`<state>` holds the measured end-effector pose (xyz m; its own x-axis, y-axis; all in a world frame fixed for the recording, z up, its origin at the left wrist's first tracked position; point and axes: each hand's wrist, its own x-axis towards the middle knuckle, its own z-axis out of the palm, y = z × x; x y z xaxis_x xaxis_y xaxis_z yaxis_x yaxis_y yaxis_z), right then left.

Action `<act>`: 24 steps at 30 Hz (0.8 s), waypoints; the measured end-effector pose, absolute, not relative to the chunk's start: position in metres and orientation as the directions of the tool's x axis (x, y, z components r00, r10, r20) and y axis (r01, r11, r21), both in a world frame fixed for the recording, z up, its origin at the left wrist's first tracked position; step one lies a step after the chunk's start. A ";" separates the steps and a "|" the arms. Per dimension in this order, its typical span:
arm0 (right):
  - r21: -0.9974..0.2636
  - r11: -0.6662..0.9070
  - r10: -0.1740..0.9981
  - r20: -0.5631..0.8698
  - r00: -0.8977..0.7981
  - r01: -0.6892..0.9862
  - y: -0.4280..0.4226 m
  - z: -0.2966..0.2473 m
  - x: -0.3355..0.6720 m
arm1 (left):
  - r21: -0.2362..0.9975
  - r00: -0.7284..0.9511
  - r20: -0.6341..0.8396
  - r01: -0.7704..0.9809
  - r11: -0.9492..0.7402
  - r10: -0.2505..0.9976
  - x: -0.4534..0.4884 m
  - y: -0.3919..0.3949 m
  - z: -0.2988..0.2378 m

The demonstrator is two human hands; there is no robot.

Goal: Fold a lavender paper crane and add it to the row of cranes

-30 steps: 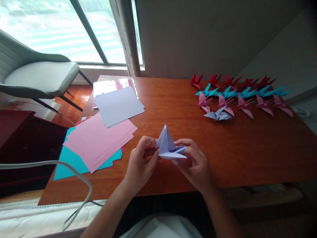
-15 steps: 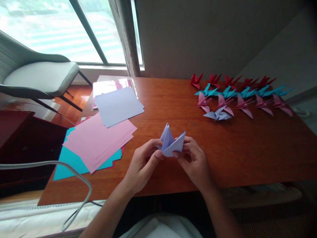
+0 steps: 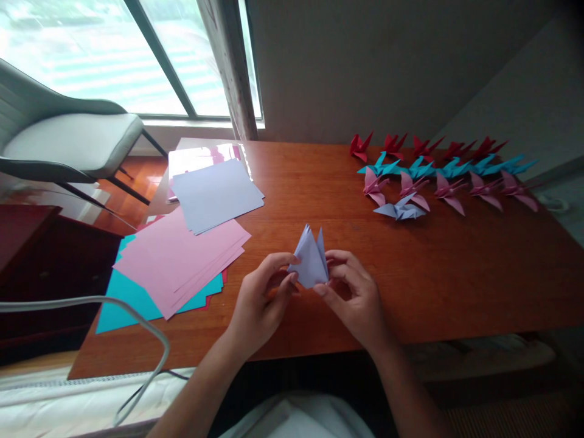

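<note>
Side flap now folded up flush against the lavender paper model (image 3: 311,263), where half a second back it stuck out rightward, so looks like another crease basically done. Pinched from both sides, left hand (image 3: 258,304) and right hand (image 3: 357,298) fingertips closed on it, just above the table (image 3: 456,267). No readable writing or brands anywhere

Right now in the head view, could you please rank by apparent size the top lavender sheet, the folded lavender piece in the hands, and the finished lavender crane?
1. Top lavender sheet, largest.
2. Folded lavender piece, held by both the left hand and the right hand; nearer the camera, so flattered.
3. Finished lavender crane, smallest, though it lies farther away.
</note>
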<state>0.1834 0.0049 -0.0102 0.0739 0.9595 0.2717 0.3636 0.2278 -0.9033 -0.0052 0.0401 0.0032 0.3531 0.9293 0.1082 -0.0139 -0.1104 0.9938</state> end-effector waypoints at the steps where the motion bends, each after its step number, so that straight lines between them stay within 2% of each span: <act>1: -0.903 0.232 0.959 0.276 0.072 0.361 0.005 -0.010 0.183 | 0.994 0.346 0.111 -0.034 -0.106 0.932 -0.005 0.040 0.004; 9: -0.926 0.231 0.964 0.259 0.059 0.298 0.005 -0.004 0.183 | 0.987 0.333 0.049 -0.160 0.006 0.942 0.000 0.043 0.010; 14: -0.942 0.216 0.966 0.245 0.085 0.256 0.003 -0.005 0.183 | 0.983 0.341 0.052 -0.184 0.012 0.938 0.000 0.043 0.008; 21: -0.912 0.265 0.948 0.306 0.089 0.313 0.004 -0.004 0.183 | 0.995 0.400 0.071 -0.098 -0.034 0.914 -0.006 0.042 0.002; 24: -0.905 0.279 0.940 0.326 0.100 0.322 0.005 -0.004 0.183 | 0.994 0.425 0.106 -0.027 -0.105 0.899 -0.007 0.043 0.006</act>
<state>0.1832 0.0045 -0.0040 0.1002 0.9402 0.3256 0.3220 0.2790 -0.9047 -0.0074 0.0434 0.0061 0.4251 0.8989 0.1062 -0.0274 -0.1045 0.9941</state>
